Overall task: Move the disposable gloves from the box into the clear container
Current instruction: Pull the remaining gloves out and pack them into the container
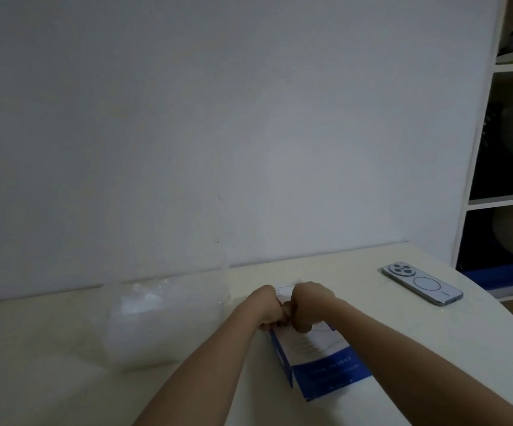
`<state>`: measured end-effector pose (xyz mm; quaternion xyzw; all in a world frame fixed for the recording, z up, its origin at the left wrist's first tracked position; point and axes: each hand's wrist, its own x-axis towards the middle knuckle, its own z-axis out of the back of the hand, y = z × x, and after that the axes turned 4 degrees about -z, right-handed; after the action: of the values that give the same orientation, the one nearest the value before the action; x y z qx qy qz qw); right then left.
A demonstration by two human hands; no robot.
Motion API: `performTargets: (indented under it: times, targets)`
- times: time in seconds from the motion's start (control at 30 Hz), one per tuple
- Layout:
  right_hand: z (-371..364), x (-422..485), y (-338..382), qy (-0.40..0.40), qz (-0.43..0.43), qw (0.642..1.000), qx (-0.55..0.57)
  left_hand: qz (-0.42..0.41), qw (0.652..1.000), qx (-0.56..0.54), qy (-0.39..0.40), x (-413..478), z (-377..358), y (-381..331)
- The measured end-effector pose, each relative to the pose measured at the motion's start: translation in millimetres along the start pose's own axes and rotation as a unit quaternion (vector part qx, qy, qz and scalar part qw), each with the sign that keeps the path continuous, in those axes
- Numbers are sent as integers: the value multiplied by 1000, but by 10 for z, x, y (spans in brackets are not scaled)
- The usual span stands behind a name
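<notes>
A blue and white glove box (319, 361) lies on the cream table (49, 364), its far end under both my hands. My left hand (264, 305) and my right hand (310, 304) sit side by side with curled fingers, gripping the box's far end at its opening. What lies between the fingers is hidden. The clear container (163, 318) stands to the left of the box, with crumpled clear gloves showing inside its upper part.
A phone (421, 282) lies face down at the table's far right, near the curved edge. A white wall runs behind the table. White shelves (510, 133) with dark items stand at the right.
</notes>
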<state>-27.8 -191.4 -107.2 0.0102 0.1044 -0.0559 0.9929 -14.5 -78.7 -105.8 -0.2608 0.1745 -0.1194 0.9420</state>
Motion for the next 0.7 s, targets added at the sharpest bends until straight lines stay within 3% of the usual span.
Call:
performTargets:
  times: [0.1, 0.17, 0.27, 0.4, 0.47, 0.6, 0.7]
  targets:
    - [82, 22, -152, 9, 16, 983, 185, -3, 1000, -4, 8, 3, 11, 0]
    - [134, 15, -276, -26, 23, 943, 331, -5, 1000, -6, 7, -4, 7, -8]
    - [135, 26, -380, -92, 25, 893, 440, -7, 1000, -7, 1, -7, -6, -21]
    - [178, 12, -379, -161, 31, 784, 599, -9, 1000, 2, 8, -40, -5, -55]
    - [247, 3, -377, -167, 22, 746, 644, -8, 1000, -4, 9, -58, -12, -57]
    - [367, -68, -388, -172, 20, 750, 638, -31, 999, -41, 2, -131, 36, -30]
    - [354, -83, -417, -147, 13, 746, 649, -50, 991, -117, -45, -177, 118, -47]
